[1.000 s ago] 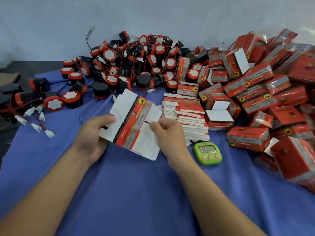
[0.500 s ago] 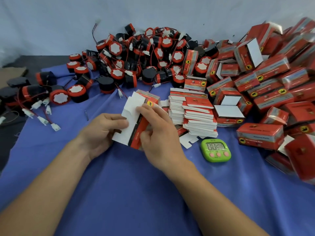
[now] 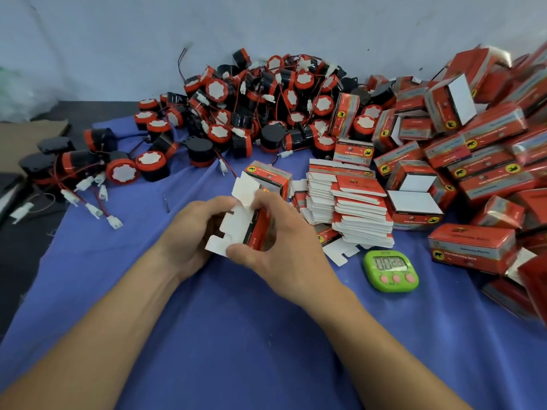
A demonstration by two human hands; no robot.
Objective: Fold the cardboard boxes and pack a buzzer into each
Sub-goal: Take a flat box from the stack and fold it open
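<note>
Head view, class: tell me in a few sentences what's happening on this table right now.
A person is folding a box with both hands: the left hand holds its white flaps, the right hand curls round its red body. Loose buzzers lie heaped behind, flat blanks are stacked to the right, beside a green timer.

I hold the half-folded box [image 3: 236, 223] between my left hand [image 3: 189, 232] and right hand [image 3: 284, 253], above the tabletop [image 3: 236, 350]. The stack of flat boxes [image 3: 349, 208] lies just right of it, with the timer [image 3: 390, 270] before that stack. The buzzer pile [image 3: 266, 108] lies behind and the folded boxes [image 3: 473, 149] are heaped at far right.
</note>
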